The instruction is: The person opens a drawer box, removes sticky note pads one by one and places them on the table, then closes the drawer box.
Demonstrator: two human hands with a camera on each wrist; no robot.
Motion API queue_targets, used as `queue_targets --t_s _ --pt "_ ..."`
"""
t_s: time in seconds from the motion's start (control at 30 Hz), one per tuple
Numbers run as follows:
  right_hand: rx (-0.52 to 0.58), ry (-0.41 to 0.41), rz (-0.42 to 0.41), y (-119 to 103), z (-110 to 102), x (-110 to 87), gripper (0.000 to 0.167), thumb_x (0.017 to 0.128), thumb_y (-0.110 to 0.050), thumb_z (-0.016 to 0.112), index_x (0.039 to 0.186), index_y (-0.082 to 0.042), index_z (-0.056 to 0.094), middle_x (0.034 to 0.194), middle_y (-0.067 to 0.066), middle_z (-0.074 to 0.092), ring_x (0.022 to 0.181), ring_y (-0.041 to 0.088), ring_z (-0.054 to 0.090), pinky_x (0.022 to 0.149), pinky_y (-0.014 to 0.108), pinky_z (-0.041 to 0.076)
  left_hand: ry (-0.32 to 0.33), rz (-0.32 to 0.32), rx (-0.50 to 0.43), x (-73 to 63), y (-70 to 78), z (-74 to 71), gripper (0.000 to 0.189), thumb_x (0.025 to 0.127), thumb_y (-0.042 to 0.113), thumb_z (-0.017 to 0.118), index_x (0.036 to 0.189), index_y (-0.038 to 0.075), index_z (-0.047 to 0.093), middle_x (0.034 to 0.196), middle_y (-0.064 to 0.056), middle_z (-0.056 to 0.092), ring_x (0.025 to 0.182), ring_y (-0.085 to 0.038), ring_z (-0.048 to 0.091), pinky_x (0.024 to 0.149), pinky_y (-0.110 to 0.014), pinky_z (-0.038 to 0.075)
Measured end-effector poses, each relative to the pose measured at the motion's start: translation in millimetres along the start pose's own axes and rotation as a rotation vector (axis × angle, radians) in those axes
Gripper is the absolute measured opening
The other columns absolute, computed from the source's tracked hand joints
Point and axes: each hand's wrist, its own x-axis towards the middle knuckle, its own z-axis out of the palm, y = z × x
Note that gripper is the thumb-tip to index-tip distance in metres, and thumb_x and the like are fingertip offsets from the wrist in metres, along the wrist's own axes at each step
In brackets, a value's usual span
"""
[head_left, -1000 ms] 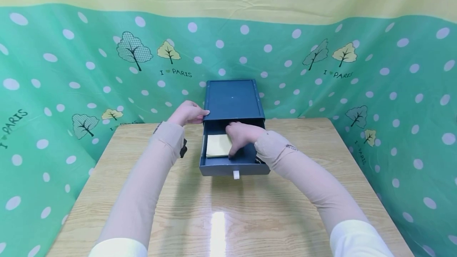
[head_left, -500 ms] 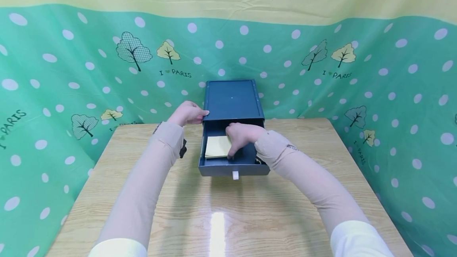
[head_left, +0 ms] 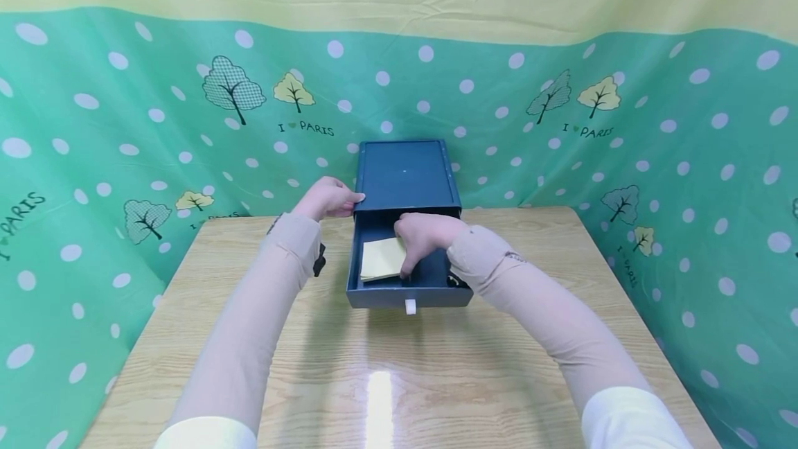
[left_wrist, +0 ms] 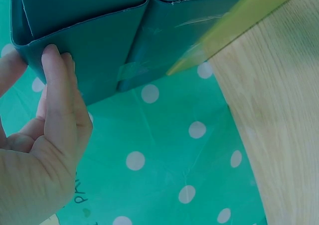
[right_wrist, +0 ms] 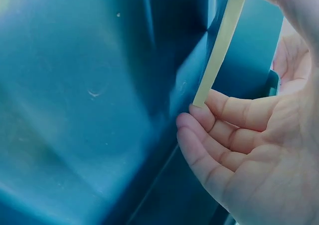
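Observation:
A dark blue drawer cabinet [head_left: 406, 172] stands at the back of the table with its top drawer [head_left: 374, 296] pulled out. My left hand [head_left: 329, 198] grips the cabinet's upper left edge, thumb at the corner and fingers along the side wall [left_wrist: 94, 60]. Inside the drawer, my right hand [head_left: 427, 233] pinches a pale yellow notepad [head_left: 380, 259] between thumb and fingers. In the right wrist view, the notepad's thin edge [right_wrist: 222, 50] runs from the thumb to the fingertips. Its right end is hidden behind the hand in the head view.
A small black object [head_left: 457, 281] lies in the drawer's front right corner. The drawer front bears a white pull tab [head_left: 410, 306]. A yellow tier [left_wrist: 244, 23] sits at the cabinet's bottom. A green dotted curtain [head_left: 262, 89] hangs behind the wooden table [head_left: 299, 380].
The notepad has shifted slightly toward the drawer front and turned a little, its right side now higher than its left. My right hand has barely moved; the left hand keeps its place.

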Motion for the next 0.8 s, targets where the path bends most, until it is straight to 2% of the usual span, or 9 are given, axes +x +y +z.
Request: queue_targets --t_s 0.17,0.4,0.57,0.8 --pt "0.008 0.0 -0.002 -1.6 -2.4 -2.2 0.057 0.07 -0.044 0.08 0.109 -0.007 0.06 0.1 0.003 0.06 0.085 0.016 0.054 0.073 0.024 0.05 0.002 0.0 0.009 0.9 -0.1 0.0 0.042 0.092 0.02 0.063 0.124 -0.003 0.052 0.125 -0.016 0.056 0.117 -0.026 0.056 0.093 -0.03 0.054" --pt "-0.02 0.002 -0.015 -5.5 -9.8 -7.9 0.059 0.069 -0.045 0.08 0.11 -0.007 0.06 0.101 0.003 0.059 0.086 0.016 0.053 0.071 0.023 0.05 0.003 0.0 0.013 0.5 0.4 -0.1 0.04 0.091 0.02 0.064 0.123 -0.003 0.053 0.124 -0.015 0.057 0.116 -0.026 0.056 0.092 -0.029 0.055" --pt "0.005 0.009 -0.026 -7.7 -17.0 -12.0 0.059 0.069 -0.043 0.081 0.111 -0.007 0.06 0.103 0.004 0.057 0.088 0.017 0.052 0.071 0.024 0.049 0.003 0.002 0.006 -0.1 0.4 -0.9 0.043 0.092 0.02 0.063 0.126 -0.003 0.051 0.125 -0.016 0.056 0.117 -0.026 0.056 0.092 -0.03 0.055" --pt "0.021 0.03 -0.032 -8.7 -21.0 -14.8 0.059 0.069 -0.043 0.081 0.111 -0.007 0.06 0.105 0.005 0.056 0.088 0.017 0.052 0.071 0.023 0.049 0.018 0.006 0.02 2.4 -2.5 0.7 0.037 0.091 0.021 0.064 0.119 -0.002 0.054 0.119 -0.013 0.057 0.112 -0.024 0.058 0.093 -0.031 0.054"
